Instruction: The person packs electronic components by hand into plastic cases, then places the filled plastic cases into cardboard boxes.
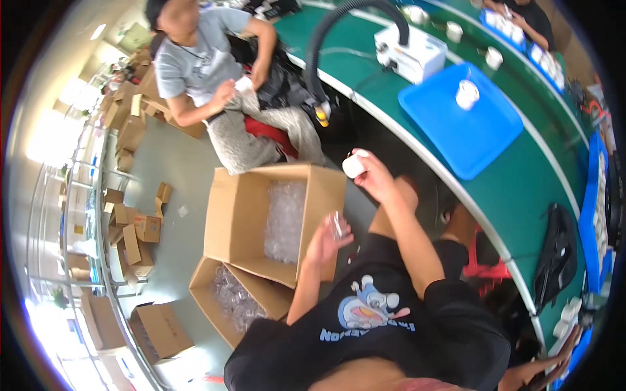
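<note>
My right hand [374,177] is closed on a small white cup-shaped part [354,165], held up near the edge of the green table. Lower and to the left, my left hand [322,244] has its fingers around a small clear plastic piece [337,225]; its exact kind is too small to make out. That hand is beside the right wall of a large cardboard box [233,218], which holds many clear plastic pieces [285,221]. A similar white part with a dark bit on top [467,95] sits on a blue tray [430,107], apart from both hands.
A second cardboard box [277,298] with clear pieces stands nearer me. On the green table [521,215] are a white machine [417,55] with a black hose [313,62] and a black bag [556,251]. A seated co-worker [202,72] holds a white part across from me.
</note>
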`<state>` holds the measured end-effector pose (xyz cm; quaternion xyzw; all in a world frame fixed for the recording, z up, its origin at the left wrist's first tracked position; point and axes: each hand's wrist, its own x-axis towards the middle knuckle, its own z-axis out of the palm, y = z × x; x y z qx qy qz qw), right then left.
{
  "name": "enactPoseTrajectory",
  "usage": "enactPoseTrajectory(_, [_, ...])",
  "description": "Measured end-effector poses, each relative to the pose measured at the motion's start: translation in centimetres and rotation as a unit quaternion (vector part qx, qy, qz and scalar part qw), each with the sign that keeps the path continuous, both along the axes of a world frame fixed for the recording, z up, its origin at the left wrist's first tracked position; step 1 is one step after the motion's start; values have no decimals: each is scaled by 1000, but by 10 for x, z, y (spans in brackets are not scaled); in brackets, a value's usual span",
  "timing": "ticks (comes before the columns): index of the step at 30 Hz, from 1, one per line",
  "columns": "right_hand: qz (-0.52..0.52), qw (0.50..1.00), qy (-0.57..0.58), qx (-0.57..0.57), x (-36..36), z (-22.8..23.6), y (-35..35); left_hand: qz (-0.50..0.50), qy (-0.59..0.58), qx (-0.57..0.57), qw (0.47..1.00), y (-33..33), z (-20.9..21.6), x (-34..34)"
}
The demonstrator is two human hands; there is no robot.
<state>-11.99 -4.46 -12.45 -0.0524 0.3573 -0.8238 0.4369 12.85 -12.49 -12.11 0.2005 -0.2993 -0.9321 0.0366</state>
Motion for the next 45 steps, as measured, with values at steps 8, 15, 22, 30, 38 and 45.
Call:
enactPoseTrajectory(8, [-86,954,233,166,22,91,170,-187,32,-413,891,30,84,-135])
enactPoseTrajectory(15, [-45,646,629,430,68,159,241,-239,195,-689,656,57,145,-171])
enactPoseTrajectory(22, [-23,648,646,402,80,159,251,-320,230,-729,559,74,167,-164])
enactPoseTrajectory(30, [-139,881,403,207,90,138,244,-322,206,-653,654,86,159,-145])
enactPoseTrajectory(38, [-219,955,199,4,108,140,230,-272,222,-621,701,108,180,-121])
enactPoseTrajectory(45, [-235,952,197,4,118,139,231,-241,224,-597,732,120,177,-113])
